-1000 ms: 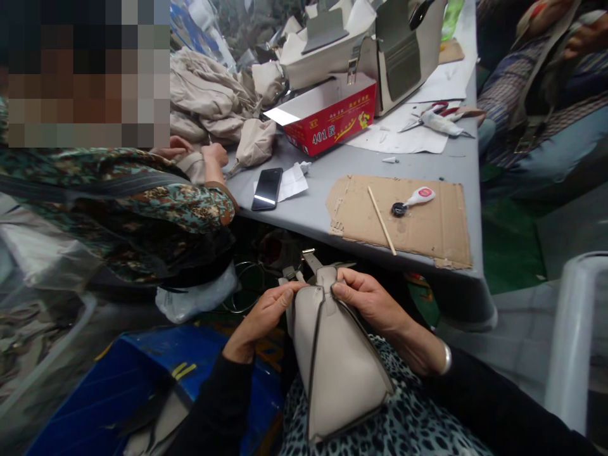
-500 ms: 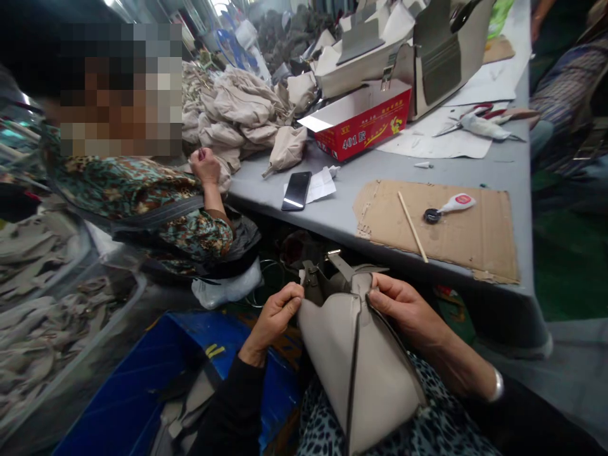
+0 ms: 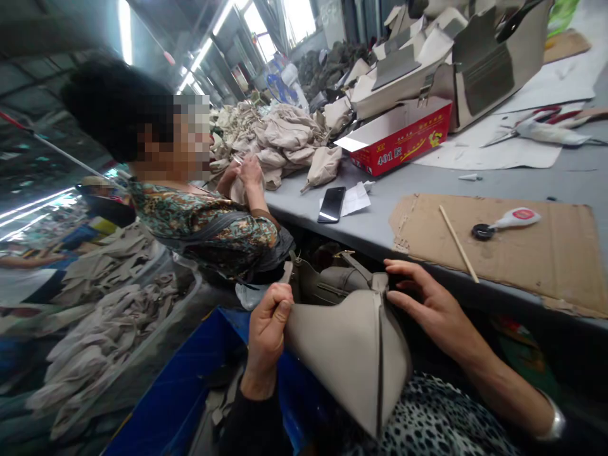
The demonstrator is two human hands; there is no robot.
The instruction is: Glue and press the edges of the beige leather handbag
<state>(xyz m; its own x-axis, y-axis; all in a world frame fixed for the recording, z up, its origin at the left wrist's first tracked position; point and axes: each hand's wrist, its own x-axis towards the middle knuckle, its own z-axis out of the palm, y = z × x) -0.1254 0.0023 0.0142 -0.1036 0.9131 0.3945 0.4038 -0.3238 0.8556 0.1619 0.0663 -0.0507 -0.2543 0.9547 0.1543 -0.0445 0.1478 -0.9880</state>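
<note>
A beige handbag [image 3: 342, 335] rests tilted over my lap, its mouth and a buckled strap towards the table. My left hand [image 3: 268, 326] is closed on the bag's upper left edge, thumb on top. Beside the strap tab at the bag's upper right corner is my right hand [image 3: 427, 304], its thumb and fingers apart; whether the fingertips touch the bag I cannot tell. On the table ahead lies a piece of cardboard [image 3: 522, 253], bearing a thin wooden stick [image 3: 458, 244], a small white glue bottle [image 3: 520, 217] and a round black cap [image 3: 482, 231].
A red box [image 3: 403, 142], a phone [image 3: 332, 204] and pliers [image 3: 546, 130] are on the grey table. Another person [image 3: 204, 234] works at the left beside a pile of beige pieces [image 3: 285, 136]. A blue bin [image 3: 185, 373] stands at my lower left.
My right hand has opened from its pinch at the bag's corner. The bag has turned slightly in my left hand. My view has shifted left, and the other person's hands are now together.
</note>
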